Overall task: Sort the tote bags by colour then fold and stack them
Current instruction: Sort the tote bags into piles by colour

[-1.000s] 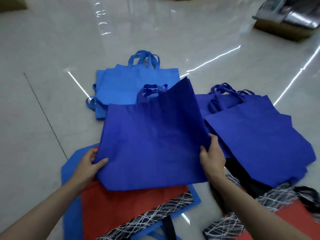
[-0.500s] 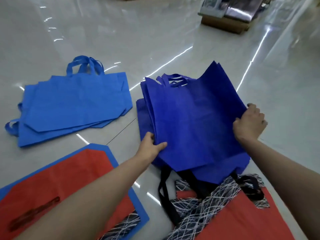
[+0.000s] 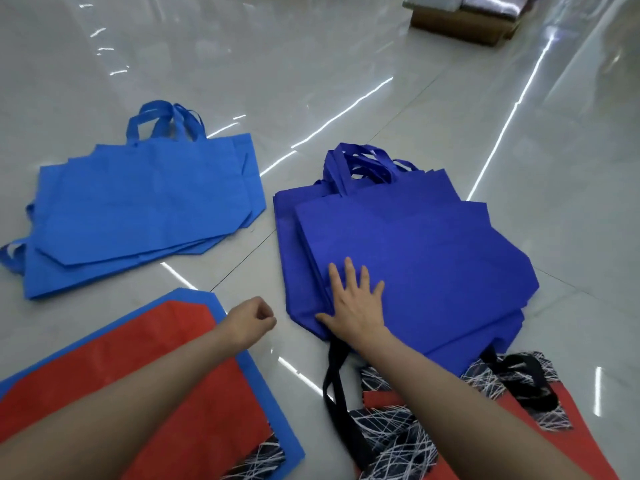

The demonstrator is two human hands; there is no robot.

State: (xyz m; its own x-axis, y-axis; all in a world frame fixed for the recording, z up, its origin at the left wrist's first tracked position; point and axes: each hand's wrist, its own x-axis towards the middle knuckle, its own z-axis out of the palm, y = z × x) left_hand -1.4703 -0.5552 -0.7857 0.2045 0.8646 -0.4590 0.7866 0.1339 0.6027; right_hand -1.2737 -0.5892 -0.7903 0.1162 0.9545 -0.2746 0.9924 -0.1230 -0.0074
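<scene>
Dark-blue tote bags (image 3: 433, 258) lie stacked on the floor (image 3: 311, 81), right hand (image 3: 353, 303) pressed flat on their near-left corner, left hand (image 3: 251, 320) fisted empty just beside them, so sorting seems underway, and the red bag (image 3: 166, 368) to their left likely needs gripping next.

Left hand (image 3: 251, 322) curled in fist, forearm extended; right hand (image 3: 353, 306) flat, fingers (image 3: 348, 271) spread, palm down.

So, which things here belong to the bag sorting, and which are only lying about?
For the job: light blue tote stack; dark blue tote stack under the right hand; red bag at lower left; red bags with black handles.
Lying about: cardboard box; silvery packs on it.
</scene>
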